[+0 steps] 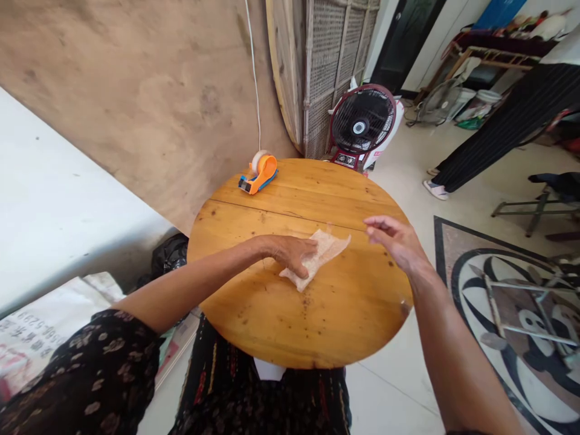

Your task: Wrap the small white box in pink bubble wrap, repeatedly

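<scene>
A crumpled, whitish see-through piece of wrap (328, 249) lies slantwise on the round wooden table (294, 326). My left hand (292, 251) rests on its left part, thumb apart from the fingers, pressing it to the wood. To the right of the wrap, my right hand (394, 238) hovers over the table with its fingers stretched out and nothing visible in them. An orange and blue tape dispenser (261, 175) with a roll of tape stands near the table's far left edge.
A dark red fan (362, 124) stands just beyond the table. Another person's legs (493, 133) are at the right, near a folding stool (539, 202). A metal-framed seat (528, 308) is on the patterned floor. Printed sacks (49, 326) lie at the left.
</scene>
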A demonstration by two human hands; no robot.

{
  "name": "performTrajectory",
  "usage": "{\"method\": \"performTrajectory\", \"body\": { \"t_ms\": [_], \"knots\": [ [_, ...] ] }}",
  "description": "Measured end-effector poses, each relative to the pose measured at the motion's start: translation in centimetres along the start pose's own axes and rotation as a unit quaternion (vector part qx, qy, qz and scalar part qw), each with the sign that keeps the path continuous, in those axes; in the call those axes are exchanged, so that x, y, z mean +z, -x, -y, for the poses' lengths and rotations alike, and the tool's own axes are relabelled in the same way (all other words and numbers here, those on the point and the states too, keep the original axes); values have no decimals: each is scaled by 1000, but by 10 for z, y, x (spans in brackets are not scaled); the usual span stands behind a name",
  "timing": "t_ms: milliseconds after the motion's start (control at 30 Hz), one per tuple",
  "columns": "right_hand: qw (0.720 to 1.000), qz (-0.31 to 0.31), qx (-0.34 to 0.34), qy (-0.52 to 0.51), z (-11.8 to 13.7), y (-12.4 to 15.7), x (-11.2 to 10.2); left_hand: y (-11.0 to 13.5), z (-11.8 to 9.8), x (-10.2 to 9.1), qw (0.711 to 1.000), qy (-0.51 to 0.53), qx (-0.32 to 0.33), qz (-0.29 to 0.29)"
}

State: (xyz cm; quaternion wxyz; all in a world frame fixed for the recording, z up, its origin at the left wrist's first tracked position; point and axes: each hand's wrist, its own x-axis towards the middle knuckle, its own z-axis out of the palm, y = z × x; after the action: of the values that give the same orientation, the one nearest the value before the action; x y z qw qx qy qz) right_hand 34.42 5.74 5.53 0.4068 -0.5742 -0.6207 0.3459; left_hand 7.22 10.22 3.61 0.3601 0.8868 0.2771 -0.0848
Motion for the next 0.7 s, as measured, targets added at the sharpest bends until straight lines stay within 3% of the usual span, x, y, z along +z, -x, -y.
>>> {"method": "performTrajectory", "body": {
  "t_ms": [133,300,367,500,600,700],
  "knots": [
    [986,163,32,5,-9,25,-3,-1,4,3,1000,-4,-3,12],
    [959,268,7,96,-12,7,10,1,1,1,999,-25,-5,35],
    [953,260,-14,157,-10,3,6,1,-1,-1,999,-24,-4,25],
    [936,176,-86,291,-11,12,0,2,-5,-3,1000,-10,-6,17],
    [921,128,-128,344,-12,20,11,2,-8,-5,999,-22,-19,34],
    [924,85,-164,334,-11,17,24,1,-13,-8,997,-42,-9,63]
  ]
}}
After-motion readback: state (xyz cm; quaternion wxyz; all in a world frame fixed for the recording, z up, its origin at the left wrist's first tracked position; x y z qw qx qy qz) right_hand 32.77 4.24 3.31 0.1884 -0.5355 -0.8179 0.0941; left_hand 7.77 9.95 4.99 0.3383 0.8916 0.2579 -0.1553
